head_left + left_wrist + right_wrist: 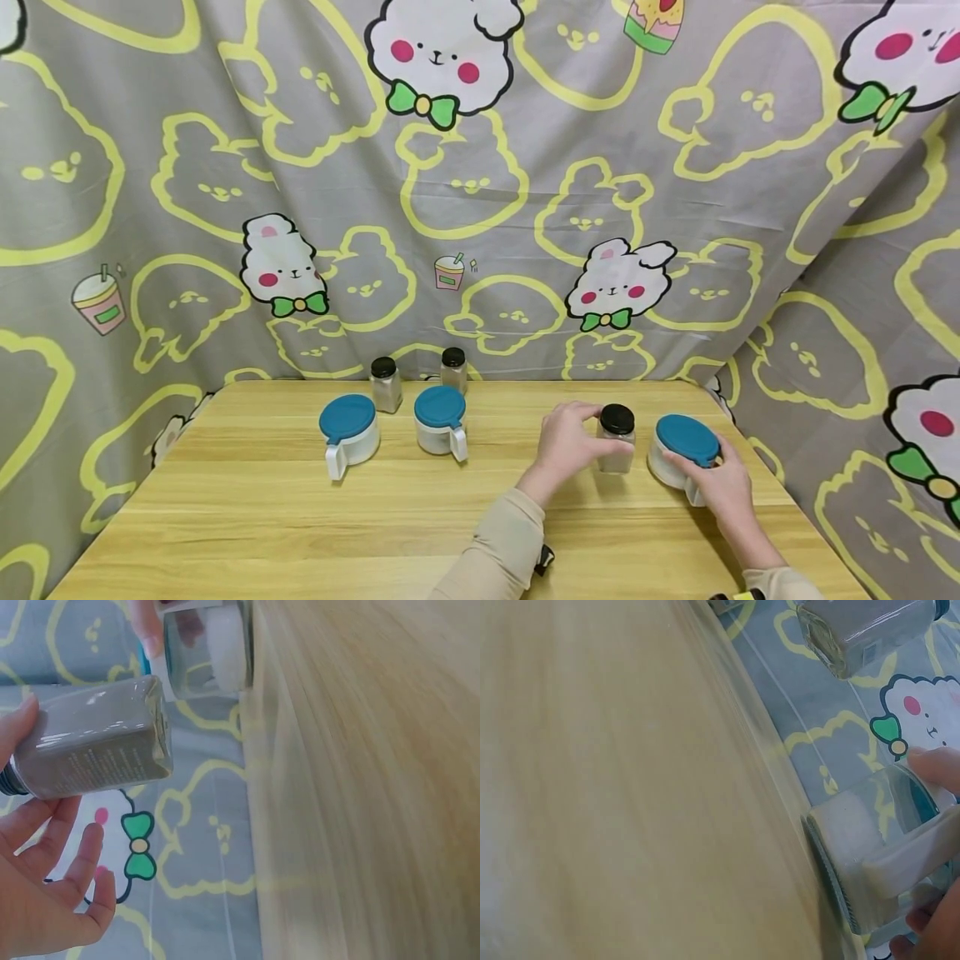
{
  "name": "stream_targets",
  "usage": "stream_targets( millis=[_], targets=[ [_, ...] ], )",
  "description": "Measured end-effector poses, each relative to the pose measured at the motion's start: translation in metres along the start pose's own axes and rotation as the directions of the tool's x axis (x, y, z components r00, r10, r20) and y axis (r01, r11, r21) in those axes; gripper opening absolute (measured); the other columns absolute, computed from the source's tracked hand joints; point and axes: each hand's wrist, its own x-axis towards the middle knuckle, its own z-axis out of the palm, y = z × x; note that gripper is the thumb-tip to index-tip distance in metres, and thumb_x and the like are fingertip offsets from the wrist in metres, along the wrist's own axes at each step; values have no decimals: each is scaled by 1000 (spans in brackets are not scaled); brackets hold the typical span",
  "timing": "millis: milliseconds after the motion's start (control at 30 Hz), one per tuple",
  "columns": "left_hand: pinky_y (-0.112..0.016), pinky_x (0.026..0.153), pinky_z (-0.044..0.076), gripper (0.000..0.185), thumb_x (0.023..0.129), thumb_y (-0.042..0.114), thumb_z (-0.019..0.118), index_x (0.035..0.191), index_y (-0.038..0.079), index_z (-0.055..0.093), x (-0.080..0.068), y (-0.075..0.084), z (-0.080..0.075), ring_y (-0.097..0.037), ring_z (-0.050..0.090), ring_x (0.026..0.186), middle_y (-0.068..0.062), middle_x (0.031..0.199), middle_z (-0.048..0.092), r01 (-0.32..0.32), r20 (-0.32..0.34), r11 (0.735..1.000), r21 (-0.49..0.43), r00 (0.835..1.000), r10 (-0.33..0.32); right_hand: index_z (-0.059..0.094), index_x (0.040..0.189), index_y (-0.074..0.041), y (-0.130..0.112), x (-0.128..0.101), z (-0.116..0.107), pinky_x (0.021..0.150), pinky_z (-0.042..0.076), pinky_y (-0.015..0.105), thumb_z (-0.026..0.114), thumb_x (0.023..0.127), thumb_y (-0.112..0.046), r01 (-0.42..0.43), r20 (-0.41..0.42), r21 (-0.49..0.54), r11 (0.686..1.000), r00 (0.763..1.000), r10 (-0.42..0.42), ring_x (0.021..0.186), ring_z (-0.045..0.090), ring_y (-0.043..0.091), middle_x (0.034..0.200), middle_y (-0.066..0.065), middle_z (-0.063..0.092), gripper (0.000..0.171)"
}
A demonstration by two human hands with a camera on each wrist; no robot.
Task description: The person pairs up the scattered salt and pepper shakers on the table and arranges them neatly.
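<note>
My left hand (564,446) pinches a square glass spice jar (617,454) with a black screw lid between thumb and fingers. Grey-brown powder fills this spice jar (94,742), and the left wrist view shows a gap between its base and the tabletop. To its right, my right hand (722,483) grips a round clear seasoning pot with a blue lid (686,440), thumb and fingers around its upper part. White contents and a white handle show on that pot (847,847) in the right wrist view, its base at the tabletop.
Two more blue-lidded pots, one at the left (351,429) and one near the middle (440,421), stand on the wooden table (300,533). Behind them are two black-lidded spice jars, a left one (386,387) and a right one (453,371). A patterned curtain (495,217) hangs behind the table.
</note>
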Motion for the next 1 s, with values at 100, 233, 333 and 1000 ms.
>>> stream_targets(
  millis=[100,233,333,1000],
  targets=[
    [-35,101,40,65,65,56,84,120,24,70,0,1,0,-11,59,116,12,119,70,2,-5,1000,19,1000,-2,18,154,-1,-1,1,-2,109,29,64,79,80,-38,0,12,-33,999,1000,1,140,26,49,154,32,25,104],
    [-35,99,40,65,65,56,84,119,22,71,0,0,-1,-11,59,115,11,119,70,-4,-15,999,42,1000,5,16,155,0,-3,1,-5,109,27,64,80,79,-39,-1,36,-79,997,999,4,140,24,50,155,32,22,106],
    [-34,97,41,64,65,55,85,118,22,71,0,-1,1,-12,59,115,10,118,70,-9,-16,999,48,1000,10,15,154,0,-4,2,-7,109,28,65,79,79,-41,2,55,-117,993,998,4,140,24,51,155,33,22,107],
    [-31,93,41,63,65,56,84,117,24,72,-1,2,12,-11,59,115,12,117,70,-18,-20,998,65,1000,19,13,153,4,-6,6,-23,104,31,68,74,82,-48,53,185,-222,974,983,-11,134,29,53,150,38,24,108]
  ],
)
